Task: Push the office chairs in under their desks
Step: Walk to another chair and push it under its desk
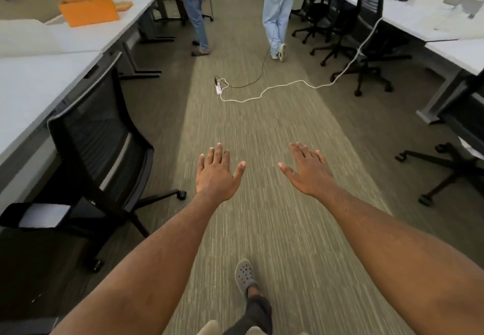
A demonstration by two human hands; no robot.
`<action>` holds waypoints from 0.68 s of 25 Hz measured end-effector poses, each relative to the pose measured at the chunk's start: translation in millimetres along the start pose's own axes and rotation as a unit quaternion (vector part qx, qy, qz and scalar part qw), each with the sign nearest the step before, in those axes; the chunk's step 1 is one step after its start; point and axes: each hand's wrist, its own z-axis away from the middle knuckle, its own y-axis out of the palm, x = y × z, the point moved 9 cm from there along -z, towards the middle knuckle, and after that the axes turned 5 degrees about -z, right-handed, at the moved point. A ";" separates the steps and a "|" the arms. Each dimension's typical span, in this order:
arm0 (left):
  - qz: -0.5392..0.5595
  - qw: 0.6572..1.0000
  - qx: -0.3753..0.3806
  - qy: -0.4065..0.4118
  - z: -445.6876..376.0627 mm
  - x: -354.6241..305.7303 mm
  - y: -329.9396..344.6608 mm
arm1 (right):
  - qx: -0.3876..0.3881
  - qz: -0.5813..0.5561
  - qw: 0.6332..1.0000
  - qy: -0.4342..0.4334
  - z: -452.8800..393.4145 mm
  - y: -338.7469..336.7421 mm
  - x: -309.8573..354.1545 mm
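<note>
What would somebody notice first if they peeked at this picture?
Probably the left hand and right hand, stretched out open and empty over the carpet in the middle. Next, the white power strip with its cable snaking across the aisle ahead. Then the black office chair beside the long desk on the left.

A striped carpet (262, 203) is crossed by a white cable (288, 84) and power strip (218, 88). Chairs (99, 151) are stood on it beside white desks (31, 83).
</note>
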 end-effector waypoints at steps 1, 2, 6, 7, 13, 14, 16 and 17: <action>0.000 1.000 0.000 -0.006 -22.4 7.0 4.3 | 0.003 -0.002 1.000 0.002 -27.1 3.0 -1.6; 0.002 1.000 0.005 -0.017 -47.2 16.9 8.3 | 0.015 -0.005 1.000 0.002 -55.9 8.1 -0.6; 0.002 0.998 0.016 -0.066 -128.8 60.1 5.9 | 0.042 0.005 0.999 -0.034 -157.8 26.3 11.9; 0.002 0.997 0.005 -0.083 -148.9 75.3 -1.1 | 0.045 0.001 0.998 -0.043 -190.2 29.1 20.3; -0.009 0.976 -0.078 -0.204 -210.4 180.8 -58.1 | 0.059 -0.037 0.985 -0.157 -338.5 60.1 118.5; -0.012 0.968 -0.098 -0.230 -213.9 201.4 -67.1 | 0.060 -0.051 0.979 -0.188 -360.8 65.7 143.7; -0.019 0.947 -0.135 -0.290 -215.9 241.5 -82.8 | 0.069 -0.074 0.962 -0.252 -402.3 77.1 198.7; -0.024 0.935 -0.155 -0.319 -216.0 260.5 -89.4 | 0.077 -0.084 0.951 -0.288 -422.2 83.3 228.6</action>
